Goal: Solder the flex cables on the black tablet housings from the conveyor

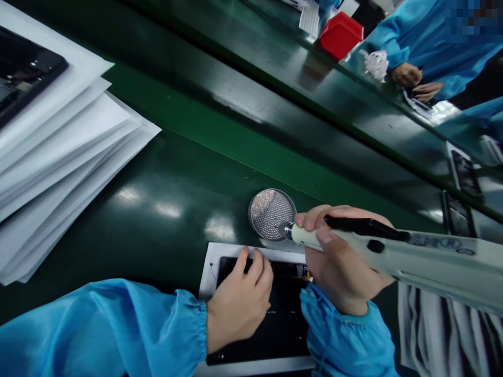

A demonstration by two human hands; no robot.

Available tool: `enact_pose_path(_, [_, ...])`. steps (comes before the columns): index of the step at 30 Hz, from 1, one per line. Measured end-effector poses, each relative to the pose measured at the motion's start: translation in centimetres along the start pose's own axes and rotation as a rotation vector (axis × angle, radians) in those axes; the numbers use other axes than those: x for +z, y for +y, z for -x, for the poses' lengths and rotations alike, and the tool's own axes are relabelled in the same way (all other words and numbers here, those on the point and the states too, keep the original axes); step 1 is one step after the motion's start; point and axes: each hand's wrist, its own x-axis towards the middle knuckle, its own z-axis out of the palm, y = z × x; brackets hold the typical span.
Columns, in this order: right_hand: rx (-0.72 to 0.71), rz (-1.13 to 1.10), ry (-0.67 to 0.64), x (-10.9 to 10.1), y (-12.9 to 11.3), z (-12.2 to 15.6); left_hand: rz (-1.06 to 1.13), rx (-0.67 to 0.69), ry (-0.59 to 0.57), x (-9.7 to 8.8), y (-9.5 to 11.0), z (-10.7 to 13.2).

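My right hand (341, 256) is wrapped round a pale green electric screwdriver (428, 262) with a black lever on its upper side. The metal nose of the tool is over the rim of a round dish (272, 214) with a dotted, perforated-looking plate and a patch of tiny screws on one side. My left hand (243, 298) rests on a black tablet body (275, 332), its fingers apart and bent towards the far edge. That tablet lies on a white sheet (212, 264); my right sleeve hides part of its right side. The screwdriver's bit cannot be made out.
White sheets (98, 136) are stacked at left, with another black device (27, 73) on top. Striped black-and-white layers (448, 330) stand at lower right. Beyond a dark rail, a co-worker in a blue sleeve (396, 39) handles something near a red bin (341, 35). More devices (458, 214) lie at right.
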Motion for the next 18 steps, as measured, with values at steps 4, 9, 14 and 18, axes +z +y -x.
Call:
enact_pose_path(4, [0.075, -0.03, 0.002, 0.3, 1.4, 0.4, 0.024, 0.008, 0.012, 0.1, -0.2, 0.0])
enact_pose_path(9, [0.14, -0.055, -0.027, -0.2, 2.2, 1.1, 0.07, 0.003, 0.032, 0.1, -0.5, 0.5])
enact_pose_path(14, [0.139, -0.016, -0.014, -0.7, 2.1, 1.4, 0.073, 0.017, 0.038, 0.0, -0.8, 0.7])
enact_pose_path(18, [0.136, -0.004, -0.011, -0.7, 2.2, 1.3, 0.077, 0.028, 0.056, 0.0, -1.0, 0.7])
